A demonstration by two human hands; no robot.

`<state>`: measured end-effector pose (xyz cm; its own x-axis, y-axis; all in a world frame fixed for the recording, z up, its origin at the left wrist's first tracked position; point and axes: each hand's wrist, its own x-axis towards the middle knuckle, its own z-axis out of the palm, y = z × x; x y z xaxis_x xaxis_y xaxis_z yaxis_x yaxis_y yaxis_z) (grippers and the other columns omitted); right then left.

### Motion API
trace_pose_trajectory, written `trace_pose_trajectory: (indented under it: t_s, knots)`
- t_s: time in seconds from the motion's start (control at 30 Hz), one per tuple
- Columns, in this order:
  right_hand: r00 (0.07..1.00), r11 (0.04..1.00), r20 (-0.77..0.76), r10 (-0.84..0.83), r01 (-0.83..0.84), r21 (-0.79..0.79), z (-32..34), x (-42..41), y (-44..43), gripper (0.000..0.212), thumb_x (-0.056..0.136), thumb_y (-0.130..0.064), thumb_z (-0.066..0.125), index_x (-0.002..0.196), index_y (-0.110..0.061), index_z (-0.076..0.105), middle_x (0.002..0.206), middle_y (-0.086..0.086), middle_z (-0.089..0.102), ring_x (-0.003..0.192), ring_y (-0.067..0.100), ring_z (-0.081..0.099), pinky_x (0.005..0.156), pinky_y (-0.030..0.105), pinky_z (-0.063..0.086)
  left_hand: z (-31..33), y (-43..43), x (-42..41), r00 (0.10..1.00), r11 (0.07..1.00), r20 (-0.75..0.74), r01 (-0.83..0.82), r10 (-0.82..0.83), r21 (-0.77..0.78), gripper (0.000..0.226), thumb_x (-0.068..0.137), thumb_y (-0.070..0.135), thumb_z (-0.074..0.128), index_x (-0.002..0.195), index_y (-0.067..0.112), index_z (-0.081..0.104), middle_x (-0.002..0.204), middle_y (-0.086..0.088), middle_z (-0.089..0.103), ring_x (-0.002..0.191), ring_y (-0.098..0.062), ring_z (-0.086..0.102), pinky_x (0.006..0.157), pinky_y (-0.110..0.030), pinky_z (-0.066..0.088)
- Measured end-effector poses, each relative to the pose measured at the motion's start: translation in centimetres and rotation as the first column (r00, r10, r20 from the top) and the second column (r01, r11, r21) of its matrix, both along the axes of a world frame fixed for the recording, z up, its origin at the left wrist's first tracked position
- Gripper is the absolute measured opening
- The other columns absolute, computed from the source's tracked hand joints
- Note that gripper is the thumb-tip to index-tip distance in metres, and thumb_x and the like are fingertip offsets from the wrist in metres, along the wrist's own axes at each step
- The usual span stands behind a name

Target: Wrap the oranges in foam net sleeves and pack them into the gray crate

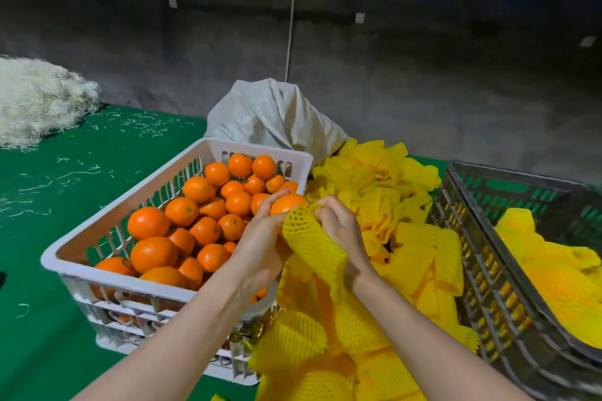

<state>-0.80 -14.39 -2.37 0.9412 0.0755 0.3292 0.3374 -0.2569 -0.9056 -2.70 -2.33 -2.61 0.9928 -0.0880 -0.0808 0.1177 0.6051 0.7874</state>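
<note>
Orange [286, 203] at which step, would you say?

Sleeving, and barely begun, I judged. It poked out above the mouth of one foam net sleeve [309, 238], over the right-hand rim of the white crate [107, 277], with most of its skin bare.

And the hands?

The left hand [260, 247] had its fingers curled round the orange from the left side. The right hand [338, 225] pinched the sleeve's upper edge with bent fingers. The rest of the net hung down between the wrists.

What did the next move call for?

Probably stretching the mouth wide and drawing the net up over the fruit while the left stopped it turning. After that, a carry to the right.

Where to?

The gray crate [482, 238], just past the heap of spare sleeves [384, 205]. Wrapped oranges [553, 280] already lay in it, though it looked only partly filled as far as I could see.

Much left to do?

Plenty, by my reckoning. Loose oranges [153, 252] filled the white crate. Behind it stood a pale woven sack [277, 114], and the green table cover [65, 205] ran off to the left.
</note>
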Motion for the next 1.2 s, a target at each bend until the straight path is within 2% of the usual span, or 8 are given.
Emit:
trace_pose_trajectory:
  t_s: [0.1, 0.27, 0.33, 0.43, 0.57, 0.67, 0.97, 1.2]
  knots:
    - [0.996, 0.996, 0.024, -0.085, 0.085, 0.004, 0.1, 0.3, -0.8, 0.022, 0.091, 0.002, 0.043, 0.071, -0.006, 0.045, 0.062, 0.0, 0.037, 0.061, 0.011, 0.036, 0.057, 0.03, 0.028, 0.1, -0.4, -0.7, 0.992, 0.993, 0.039, 0.117, -0.116, -0.024, 0.041, 0.074, 0.027, 0.069, 0.113, 0.018, 0.059, 0.104, -0.009, 0.068, 0.089, -0.024, 0.07, 0.065, -0.035, 0.058]
    - [0.982, 0.982, 0.022, -0.185, 0.184, 0.043, 0.1, -0.7, -1.2, 0.026, 0.093, -0.009, 0.044, 0.068, -0.014, 0.039, 0.064, -0.003, 0.041, 0.064, 0.015, 0.037, 0.06, 0.034, 0.031, -0.1, -0.1, -1.1, 0.986, 0.981, 0.1, 0.116, -0.133, 0.155, 0.068, 0.071, 0.007, 0.077, 0.132, 0.017, 0.049, 0.118, -0.013, 0.065, 0.1, -0.029, 0.067, 0.071, -0.034, 0.057]
    - [0.974, 0.974, 0.054, -0.221, 0.218, 0.067, 0.1, -1.4, -1.0, 0.028, 0.096, -0.018, 0.045, 0.069, -0.017, 0.04, 0.064, -0.006, 0.044, 0.061, 0.01, 0.04, 0.061, 0.036, 0.033, -0.1, -0.8, -1.4, 0.997, 0.993, 0.063, 0.037, -0.044, 0.112, 0.068, 0.07, 0.023, 0.075, 0.132, 0.014, 0.049, 0.105, -0.01, 0.066, 0.084, -0.024, 0.067, 0.063, -0.03, 0.053]
    - [0.959, 0.967, 0.122, -0.254, 0.249, 0.059, -0.4, -2.4, -0.1, 0.031, 0.095, -0.032, 0.048, 0.069, -0.02, 0.037, 0.059, -0.008, 0.042, 0.056, 0.003, 0.039, 0.061, 0.038, 0.032, -0.6, -2.6, -1.2, 1.0, 0.996, -0.01, -0.008, 0.007, -0.083, 0.059, 0.08, 0.042, 0.062, 0.13, 0.011, 0.053, 0.111, -0.017, 0.062, 0.098, -0.027, 0.063, 0.086, -0.039, 0.049]
    - [0.933, 0.954, 0.202, -0.298, 0.298, 0.035, -0.8, -2.8, 0.0, 0.037, 0.095, -0.029, 0.049, 0.062, -0.026, 0.032, 0.052, -0.009, 0.037, 0.052, -0.001, 0.043, 0.053, 0.03, 0.024, -0.4, -3.4, -0.8, 0.996, 0.995, -0.083, -0.025, 0.017, -0.093, 0.043, 0.076, 0.053, 0.059, 0.09, 0.013, 0.071, 0.076, -0.008, 0.071, 0.071, -0.021, 0.068, 0.079, -0.039, 0.051]
    - [0.931, 0.948, 0.181, -0.316, 0.305, 0.089, 0.0, -2.1, -1.1, 0.043, 0.096, -0.023, 0.049, 0.057, -0.021, 0.03, 0.051, -0.007, 0.032, 0.05, 0.006, 0.038, 0.053, 0.028, 0.021, -0.5, -3.5, -0.8, 0.993, 0.99, -0.088, 0.073, -0.084, -0.123, 0.046, 0.069, 0.052, 0.06, 0.084, 0.012, 0.078, 0.088, -0.011, 0.073, 0.077, -0.022, 0.071, 0.077, -0.037, 0.053]
    - [0.994, 0.961, -0.007, -0.111, 0.11, 0.254, -0.1, -1.4, -2.8, 0.049, 0.093, -0.025, 0.056, 0.052, -0.019, 0.028, 0.049, -0.006, 0.025, 0.045, 0.004, 0.023, 0.044, 0.022, 0.02, -0.7, -3.9, -1.1, 0.995, 0.987, -0.044, 0.088, -0.095, -0.133, 0.033, 0.069, 0.045, 0.061, 0.064, 0.016, 0.078, 0.071, -0.006, 0.073, 0.063, -0.021, 0.071, 0.053, -0.031, 0.055]
    - [0.927, 0.946, -0.31, 0.213, -0.117, 0.301, 0.2, -1.3, -4.1, 0.043, 0.094, -0.051, 0.037, 0.09, -0.027, 0.073, 0.097, 0.001, 0.072, 0.097, 0.019, 0.065, 0.08, 0.031, 0.054, -0.6, -4.3, -0.5, 0.985, 0.997, -0.16, -0.072, 0.07, -0.006, 0.029, 0.089, 0.044, 0.056, 0.079, 0.02, 0.069, 0.066, -0.005, 0.07, 0.057, -0.018, 0.068, 0.053, -0.03, 0.053]
